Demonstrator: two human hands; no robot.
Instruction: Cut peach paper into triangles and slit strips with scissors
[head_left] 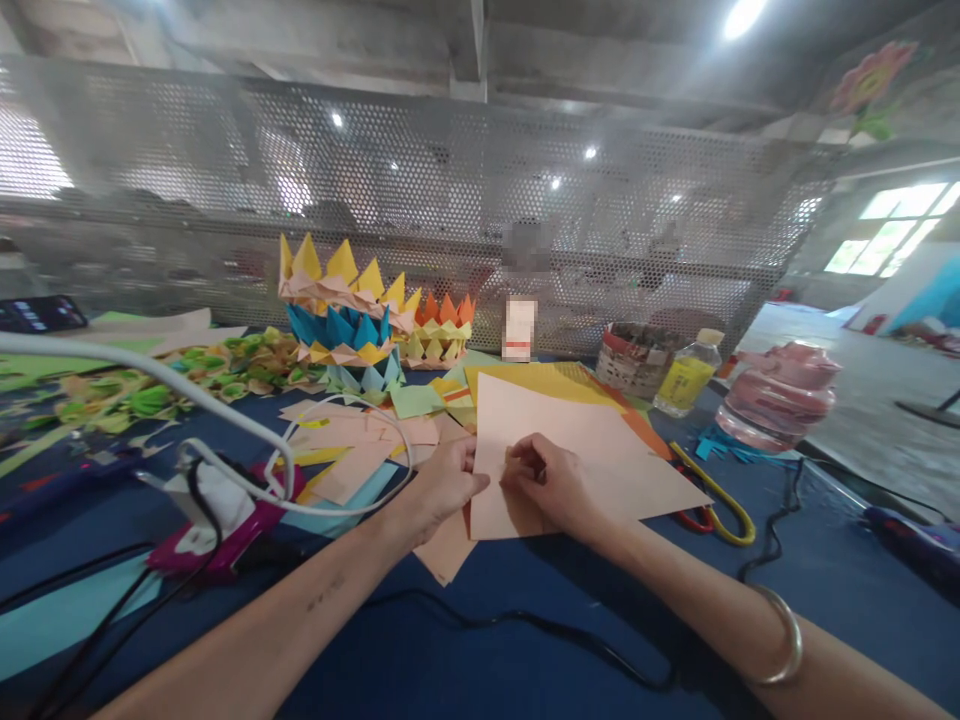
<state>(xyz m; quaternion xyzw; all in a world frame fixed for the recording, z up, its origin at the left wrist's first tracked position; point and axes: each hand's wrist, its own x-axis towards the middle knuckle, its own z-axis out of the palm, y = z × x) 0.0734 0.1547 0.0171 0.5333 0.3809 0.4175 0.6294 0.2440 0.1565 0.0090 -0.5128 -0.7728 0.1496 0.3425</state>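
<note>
Blue table cloth (840, 560) spreads before a perforated screen (450, 170). I see the left hand (442, 487) pinching the peach sheet (600, 440) at its edge, the right hand (555, 485) gripping it too, so it cannot slide on other papers (360, 440).

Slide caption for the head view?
Left hand and right hand pinch a peach paper sheet on the blue table, folded paper crowns behind.

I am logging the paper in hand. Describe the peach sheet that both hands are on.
The peach sheet is thin, matte, plain paper, a large piece lying nearly flat on the blue table, overlapping a yellow sheet behind it. The left hand and right hand both pinch its near left edge.
</note>
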